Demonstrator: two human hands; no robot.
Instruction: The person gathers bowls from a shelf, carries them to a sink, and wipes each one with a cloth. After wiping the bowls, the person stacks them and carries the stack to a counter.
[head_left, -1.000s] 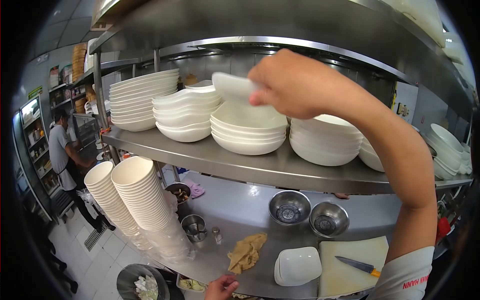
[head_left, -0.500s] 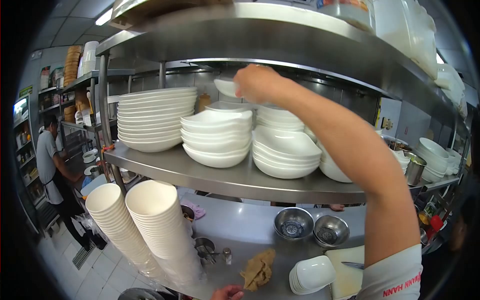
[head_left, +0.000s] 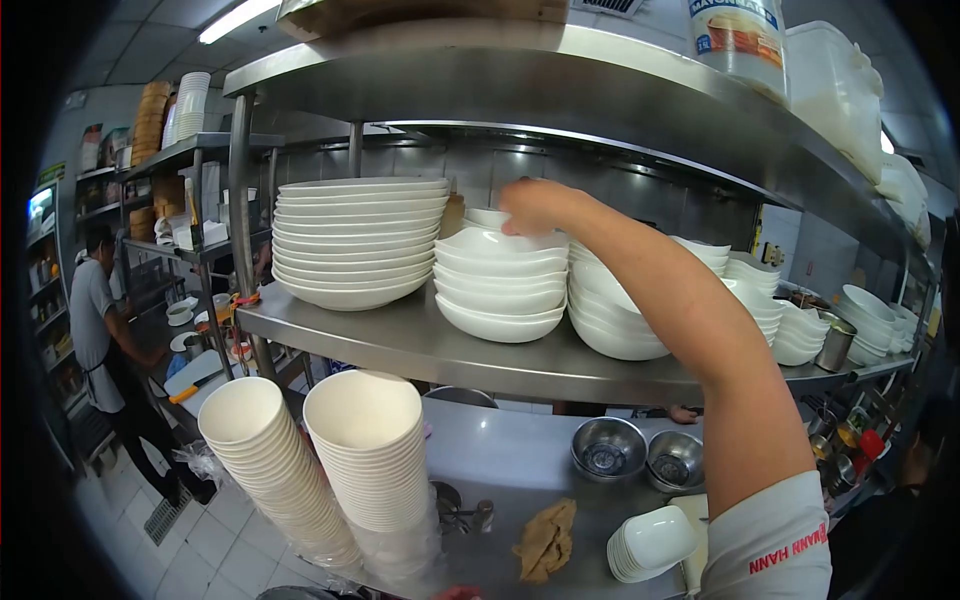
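My right hand [head_left: 535,207] reaches over the middle shelf, blurred, with its fingers closed at the edge of a small white bowl [head_left: 486,217]. That bowl is low behind a stack of wavy-rimmed white bowls [head_left: 500,290], partly hidden by the hand and the stack. Left of it rises a tall stack of large white bowls [head_left: 350,245]. More bowls [head_left: 617,325] stand under my right forearm. Of my left hand [head_left: 458,593] only a sliver shows at the bottom edge, near a crumpled brown cloth or paper [head_left: 546,540]; its fingers are hidden.
Two tall stacks of paper tubs [head_left: 365,420] lean at the lower left. Metal bowls [head_left: 608,448] and small white dishes [head_left: 655,540] sit on the counter [head_left: 500,445]. A shelf [head_left: 560,75] spans overhead. A person in an apron [head_left: 100,320] stands at the far left.
The view has shifted, so the shelf bowls appear further right. My right hand has come down with the small bowl, behind the wavy-rimmed stack. My left hand has mostly left the view.
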